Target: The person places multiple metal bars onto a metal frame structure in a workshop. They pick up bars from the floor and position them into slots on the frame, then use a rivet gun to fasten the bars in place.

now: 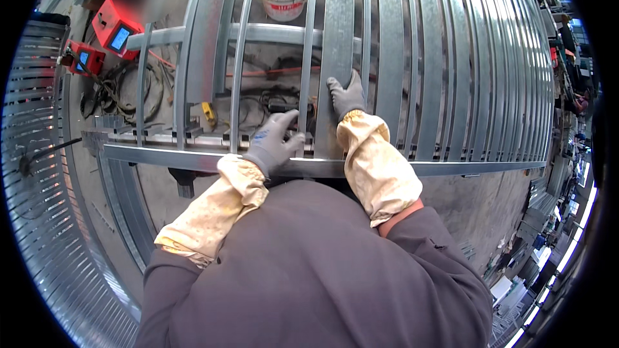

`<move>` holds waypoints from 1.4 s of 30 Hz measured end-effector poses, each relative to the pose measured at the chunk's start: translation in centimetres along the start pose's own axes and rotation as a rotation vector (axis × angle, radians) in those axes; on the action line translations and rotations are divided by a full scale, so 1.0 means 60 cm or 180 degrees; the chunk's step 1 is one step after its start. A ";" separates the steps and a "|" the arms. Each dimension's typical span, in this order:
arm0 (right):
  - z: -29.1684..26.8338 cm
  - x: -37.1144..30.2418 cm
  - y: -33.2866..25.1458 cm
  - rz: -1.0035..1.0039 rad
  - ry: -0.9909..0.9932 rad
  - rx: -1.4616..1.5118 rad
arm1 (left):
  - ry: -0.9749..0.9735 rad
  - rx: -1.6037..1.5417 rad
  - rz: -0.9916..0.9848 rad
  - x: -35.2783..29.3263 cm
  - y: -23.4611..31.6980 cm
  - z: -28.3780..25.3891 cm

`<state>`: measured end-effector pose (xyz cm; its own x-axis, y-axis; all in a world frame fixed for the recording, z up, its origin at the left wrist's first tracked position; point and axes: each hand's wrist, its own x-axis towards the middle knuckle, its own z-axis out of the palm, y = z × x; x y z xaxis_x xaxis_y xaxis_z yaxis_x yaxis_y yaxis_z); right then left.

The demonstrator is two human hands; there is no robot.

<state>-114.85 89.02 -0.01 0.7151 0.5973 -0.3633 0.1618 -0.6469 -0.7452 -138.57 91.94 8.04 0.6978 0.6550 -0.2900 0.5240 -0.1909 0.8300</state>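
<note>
A long frame of galvanized metal slats, wide and narrow by turns, lies before me. On a wide metal slat (339,19) rests my right hand (349,98), in a grey glove. Its thumb lies on the slat's face and its fingers bend over the right edge. My left hand (273,139), also gloved, is just above the frame's near rail (387,168). Its thumb and fingers are apart, their tips close to a narrow metal slat (309,38); it holds nothing I can see. Cream cloth sleeves cover both forearms.
A white bucket (284,8) with dark bits stands beyond the slats. Two red machines with screens (116,32) and coiled cables (151,90) are at the left. A yellow tool (208,115) shows between slats. Another slatted panel (39,174) stands far left.
</note>
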 end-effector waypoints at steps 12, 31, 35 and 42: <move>0.018 -0.025 -0.059 -0.0668 0.0099 -0.1877 | 0.1529 -0.1433 -0.0900 -0.078 -0.032 -0.070; 0.108 -0.071 -0.212 -0.1167 -0.1622 0.1142 | 0.1356 0.4078 -0.0181 0.045 -0.257 -0.212; 0.259 -0.028 -0.201 -0.1169 -0.1673 0.1516 | 0.1267 0.3906 0.0586 0.066 -0.262 -0.227; 0.362 0.044 -0.304 -0.0207 -0.1591 0.1759 | 0.1260 0.3747 0.1008 0.046 -0.274 -0.243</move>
<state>-130.70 112.72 0.49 0.3001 0.8558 -0.4214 -0.2664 -0.3490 -0.8984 -152.38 107.52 0.54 0.7848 0.5957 0.1711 0.6179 -0.7732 -0.1424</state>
